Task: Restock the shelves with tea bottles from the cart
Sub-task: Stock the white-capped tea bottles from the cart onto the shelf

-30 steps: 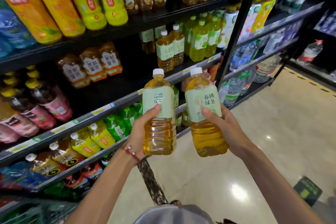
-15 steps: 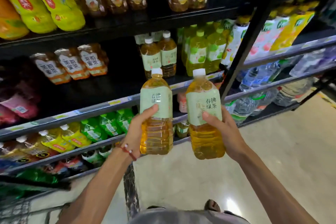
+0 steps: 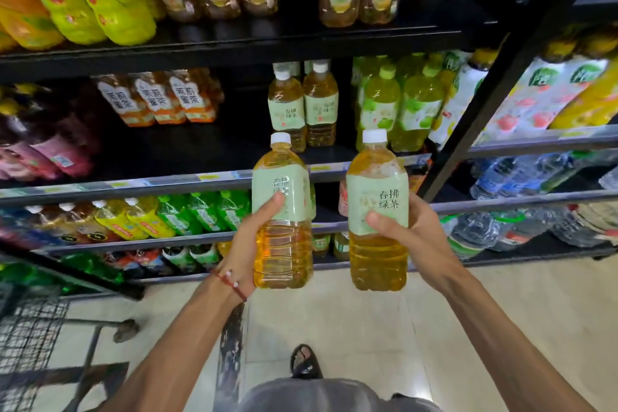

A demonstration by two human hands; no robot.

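My left hand (image 3: 245,244) grips a big tea bottle (image 3: 283,234) with a white cap, pale green label and amber liquid. My right hand (image 3: 411,237) grips a second bottle of the same tea (image 3: 377,244). Both stand upright in front of the black shelf (image 3: 214,179). On that shelf, just behind and above them, stand two matching smaller-looking tea bottles (image 3: 302,107) side by side. Dark bare shelf space lies to their left. The wire cart (image 3: 30,341) shows at the lower left.
Green-capped tea bottles (image 3: 398,107) stand right of the matching pair, orange-labelled bottles (image 3: 157,100) to the left. Upper shelf holds yellow and brown bottles. Water bottles (image 3: 521,174) fill the right bay past a black upright post (image 3: 501,67). Tiled floor and my sandalled foot (image 3: 306,361) lie below.
The view has swung to face the shelf squarely and come closer. Both hands keep their bottles, now held in front of the matching pair on the shelf.
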